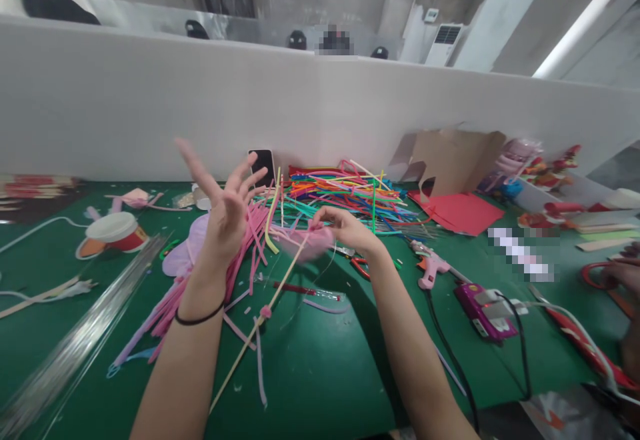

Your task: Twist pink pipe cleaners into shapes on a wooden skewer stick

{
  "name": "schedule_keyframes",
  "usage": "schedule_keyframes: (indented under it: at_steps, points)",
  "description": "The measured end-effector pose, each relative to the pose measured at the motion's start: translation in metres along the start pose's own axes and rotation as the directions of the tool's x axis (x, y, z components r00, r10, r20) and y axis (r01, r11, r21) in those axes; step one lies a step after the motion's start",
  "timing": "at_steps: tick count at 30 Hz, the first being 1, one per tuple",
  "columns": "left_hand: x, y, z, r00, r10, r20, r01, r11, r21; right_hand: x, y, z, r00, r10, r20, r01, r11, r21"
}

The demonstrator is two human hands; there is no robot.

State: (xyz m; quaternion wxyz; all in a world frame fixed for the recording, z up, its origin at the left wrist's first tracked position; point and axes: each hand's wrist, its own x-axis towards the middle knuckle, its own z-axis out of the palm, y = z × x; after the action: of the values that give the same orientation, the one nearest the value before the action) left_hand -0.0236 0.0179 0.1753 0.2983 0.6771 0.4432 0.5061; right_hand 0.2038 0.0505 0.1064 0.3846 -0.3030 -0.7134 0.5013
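Note:
My left hand [223, 203] is raised above the green table [320, 373] with its fingers spread and nothing in it; a black band circles the wrist. My right hand [343, 227] is pinched on a fuzzy pink piece [305, 240] at the top of a thin wooden stick [250, 337], which slants down toward me. A small pink bead sits partway down the stick. Pink pipe cleaners [200, 287] lie fanned out under my left forearm.
A heap of coloured pipe cleaners [345, 193] lies by the white partition, with a phone [263, 163] leaning there. A pink glue gun [430, 268], purple device [483, 307], red paper [460, 212], cardboard, a paper cup [113, 230] and a wire bundle [80, 340] surround me. Another person's hand shows at far right.

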Motion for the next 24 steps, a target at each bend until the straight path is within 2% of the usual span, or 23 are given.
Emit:
schedule_keyframes:
  at_steps: [1,3,4,6,7,9,10,11,12,15,17,21,24]
  points:
    - [0.002,-0.004,-0.001,0.997,0.054,-0.063,-0.058,0.996,-0.067,0.0,0.001,-0.001,1.0,0.004,-0.002,-0.004,1.0,0.006]
    - [0.004,-0.015,-0.002,0.991,0.12,-0.066,-0.128,0.982,-0.141,0.0,0.001,-0.003,1.0,0.013,0.001,-0.013,1.0,0.026]
    - [0.005,-0.021,-0.002,0.992,0.124,-0.008,-0.124,0.984,-0.128,0.0,0.001,-0.004,1.0,0.018,0.005,-0.018,0.999,0.04]
    - [0.005,-0.032,0.002,0.975,0.079,0.206,-0.082,0.997,0.007,-0.001,0.0,-0.003,1.0,0.027,0.012,-0.028,0.997,0.07]
    - [0.005,-0.036,0.004,0.945,0.037,0.326,-0.064,0.995,0.071,-0.001,-0.001,-0.003,0.999,0.03,0.016,-0.032,0.996,0.081]
    - [0.003,-0.042,0.009,0.844,-0.066,0.533,-0.012,0.99,0.141,-0.002,-0.003,-0.002,0.999,0.029,0.016,-0.03,0.995,0.093]
    - [0.003,-0.043,0.012,0.806,-0.104,0.582,0.021,0.989,0.147,-0.002,-0.004,-0.001,1.0,0.026,0.017,-0.027,0.995,0.093]
    - [0.003,-0.045,0.014,0.793,-0.13,0.595,0.052,0.988,0.147,-0.003,-0.006,-0.001,0.999,0.022,0.023,-0.024,0.995,0.092]
    - [0.004,-0.046,0.015,0.81,-0.143,0.568,0.071,0.987,0.146,-0.003,-0.008,-0.001,0.999,0.017,0.033,-0.019,0.996,0.087]
    - [0.008,-0.049,0.014,0.913,-0.124,0.39,0.077,0.988,0.132,-0.003,-0.012,0.001,0.999,0.006,0.033,-0.008,0.998,0.058]
    - [0.011,-0.051,0.011,0.949,-0.098,0.3,0.075,0.993,0.09,-0.003,-0.014,0.003,0.999,0.046,-0.002,-0.046,0.996,0.079]
    - [0.017,-0.052,0.002,0.983,-0.106,0.15,0.097,0.993,0.062,-0.003,-0.02,0.005,0.975,0.212,-0.062,-0.196,0.962,0.191]
    - [0.022,-0.052,0.0,0.986,-0.124,0.115,0.113,0.989,0.098,-0.005,-0.027,0.005,0.969,0.221,-0.107,-0.207,0.97,0.126]
